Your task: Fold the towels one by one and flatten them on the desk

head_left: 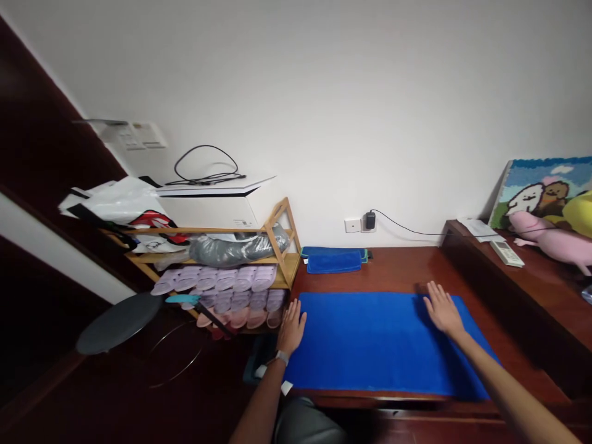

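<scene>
On the table [402, 271]: a large blue towel [365, 345] lies spread flat across the near part, its long sides running left to right.
Left hand [290, 327]: palm down at the towel's left edge, fingers extended; the grip is released and holds nothing.
Right hand [443, 310]: over the towel's far right part, fingers outstretched; this grip is loose and bare too. Whether the fingertips press the fabric or sit just above it, I cannot tell.
Towel's progress: the spreading looks done, judging by the even surface and fairly straight edges; no part is folded over, and little smoothing seems left.
Far cloths: a small blue cloth [333, 264] lies in front of a green-edged cloth [324, 250], both apart from the towel.
Left side: a wooden rack [290, 271] carries lilac slippers [226, 277] and, on top, a white box [208, 213].
Right side: a remote control [506, 253] lies near a pink plush toy [552, 239] on a raised surface [550, 296].
</scene>
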The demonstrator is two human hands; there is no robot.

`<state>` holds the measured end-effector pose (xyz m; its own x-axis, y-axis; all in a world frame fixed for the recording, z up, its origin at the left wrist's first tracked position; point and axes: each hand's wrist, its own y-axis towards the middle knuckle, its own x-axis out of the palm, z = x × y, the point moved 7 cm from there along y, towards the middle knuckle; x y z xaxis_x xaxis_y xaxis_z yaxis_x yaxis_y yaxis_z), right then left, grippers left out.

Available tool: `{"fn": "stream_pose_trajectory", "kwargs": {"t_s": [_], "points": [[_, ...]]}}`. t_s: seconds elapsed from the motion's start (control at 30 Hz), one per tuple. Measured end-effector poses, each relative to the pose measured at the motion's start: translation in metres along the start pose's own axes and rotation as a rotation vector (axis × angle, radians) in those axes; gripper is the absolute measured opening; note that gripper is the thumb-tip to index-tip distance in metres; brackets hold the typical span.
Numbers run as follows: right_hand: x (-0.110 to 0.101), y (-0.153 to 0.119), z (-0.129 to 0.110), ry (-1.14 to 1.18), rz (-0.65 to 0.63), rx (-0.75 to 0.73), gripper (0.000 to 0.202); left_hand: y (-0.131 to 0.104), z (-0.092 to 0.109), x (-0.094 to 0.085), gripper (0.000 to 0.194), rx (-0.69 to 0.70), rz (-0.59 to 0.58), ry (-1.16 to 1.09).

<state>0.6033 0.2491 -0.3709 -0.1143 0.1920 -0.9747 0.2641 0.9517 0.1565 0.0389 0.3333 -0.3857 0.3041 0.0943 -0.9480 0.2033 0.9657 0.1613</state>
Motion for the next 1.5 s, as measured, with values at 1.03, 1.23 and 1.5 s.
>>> {"fn": "stream_pose_trajectory", "kwargs": {"t_s": [1.03, 1.23, 1.5], "points": [[0.037, -0.140, -0.257, 0.272, -0.245, -0.370, 0.068, -0.092, 0.047, 0.007, 0.055, 0.273, -0.078, 0.106], [0.033, -0.146, -0.016, -0.001, -0.133, 0.098, 0.075, -0.089, 0.046, 0.004, 0.055, 0.283, -0.071, 0.099], [0.038, -0.205, 0.134, -0.080, -0.092, 0.071, 0.072, -0.088, 0.044, 0.002, 0.055, 0.285, -0.088, 0.103]]}}
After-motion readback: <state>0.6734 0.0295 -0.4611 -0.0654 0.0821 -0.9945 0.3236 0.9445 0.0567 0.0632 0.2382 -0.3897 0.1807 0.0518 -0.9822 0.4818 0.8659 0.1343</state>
